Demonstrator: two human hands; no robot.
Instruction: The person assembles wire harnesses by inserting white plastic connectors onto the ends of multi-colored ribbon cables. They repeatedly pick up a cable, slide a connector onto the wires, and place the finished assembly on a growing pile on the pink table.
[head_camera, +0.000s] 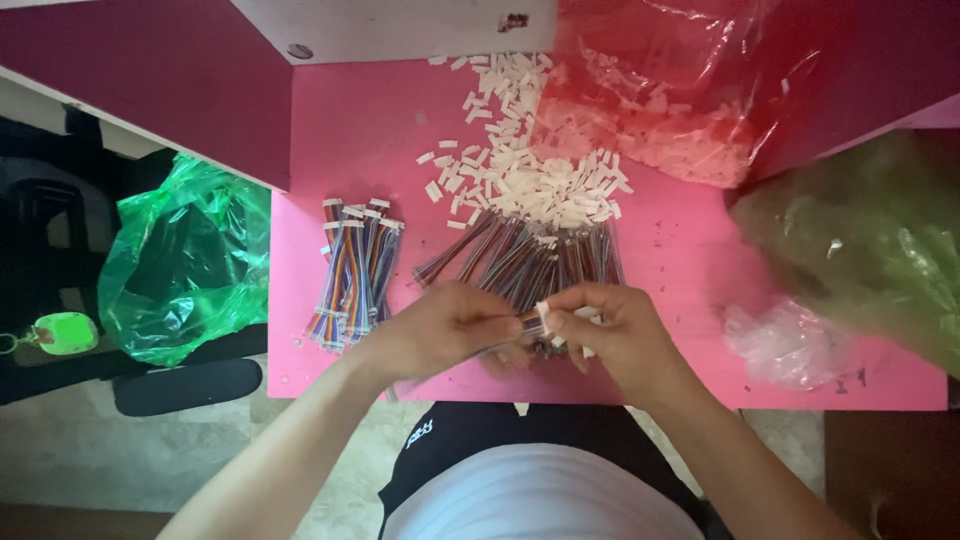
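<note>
Over the near edge of a pink table (680, 240), my left hand (440, 328) pinches the end of a multicoloured ribbon cable (527, 320). My right hand (610, 330) holds a small white plastic connector (543, 311) against that cable end. Both hands meet just in front of a fanned pile of loose ribbon cables (530, 262). Beyond it lies a heap of white connectors (530, 180). A separate stack of cables with white connectors on their ends (352, 275) lies to the left of my left hand.
A clear plastic bag of white connectors (680, 90) sits at the back right. A crumpled clear bag (785, 345) and a green bag (870, 240) lie on the right. Another green bag (185, 265) hangs left of the table. A maroon partition (150, 80) borders the left.
</note>
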